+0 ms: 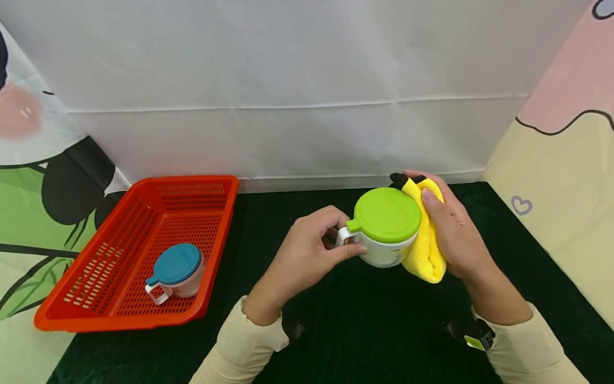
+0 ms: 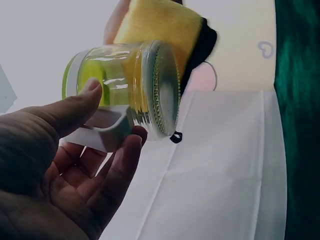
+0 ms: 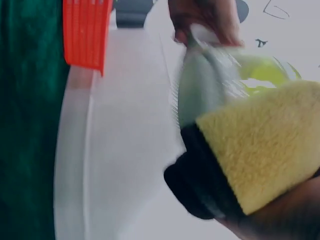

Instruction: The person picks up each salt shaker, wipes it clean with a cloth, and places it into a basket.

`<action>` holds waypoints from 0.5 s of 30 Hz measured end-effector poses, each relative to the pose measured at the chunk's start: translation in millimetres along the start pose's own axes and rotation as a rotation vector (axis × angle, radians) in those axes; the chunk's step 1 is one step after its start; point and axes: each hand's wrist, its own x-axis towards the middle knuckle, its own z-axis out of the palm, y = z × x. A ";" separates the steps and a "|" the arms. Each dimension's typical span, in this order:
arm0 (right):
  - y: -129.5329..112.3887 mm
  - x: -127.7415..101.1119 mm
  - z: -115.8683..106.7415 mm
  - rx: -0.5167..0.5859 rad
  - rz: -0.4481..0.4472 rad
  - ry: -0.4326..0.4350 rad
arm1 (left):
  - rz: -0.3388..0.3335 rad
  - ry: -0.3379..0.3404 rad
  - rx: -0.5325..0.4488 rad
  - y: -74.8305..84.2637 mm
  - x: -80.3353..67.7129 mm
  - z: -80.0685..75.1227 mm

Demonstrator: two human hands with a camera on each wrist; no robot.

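A clear glass jar [image 2: 117, 75] with a green lid [image 1: 387, 214] and a white handle [image 1: 346, 235] is held above the dark table. My left hand [image 1: 314, 240] grips it by the handle, with the thumb against the jar's side. In my right hand [image 1: 455, 229] is a folded yellow cloth [image 1: 424, 250] with black edging, pressed to the jar's right side. The right wrist view shows the cloth [image 3: 265, 140] lying against the glass. Part of the right hand's fingers is hidden behind the cloth.
To the left stands a red-orange plastic basket [image 1: 218, 256] with slotted walls. Inside it sits a similar jar with a blue lid [image 1: 177, 263] and a white handle [image 1: 157, 294]. Dark green cloth [image 1: 374, 330] covers the table, and a white sheet [image 1: 307, 144] hangs behind it.
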 end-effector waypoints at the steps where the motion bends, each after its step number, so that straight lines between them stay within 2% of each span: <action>1: -2.5 1.4 -3.4 -0.018 0.005 -0.020 | 0.001 -0.004 0.018 -0.5 -0.2 1.9; 4: -8.6 4.3 -10.7 -0.132 -0.006 -0.033 | 0.000 0.010 0.050 -2.4 -1.2 7.2; 8: -7.4 4.8 -11.3 -0.287 -0.032 -0.019 | -0.012 0.099 -0.006 -1.8 -2.0 9.1; 11: -4.4 0.6 -5.4 -0.391 -0.062 0.037 | -0.012 0.154 -0.036 0.8 -1.3 7.2; 15: -7.6 -11.2 9.9 -0.683 -0.197 0.152 | -0.022 0.175 0.012 2.2 -0.5 7.4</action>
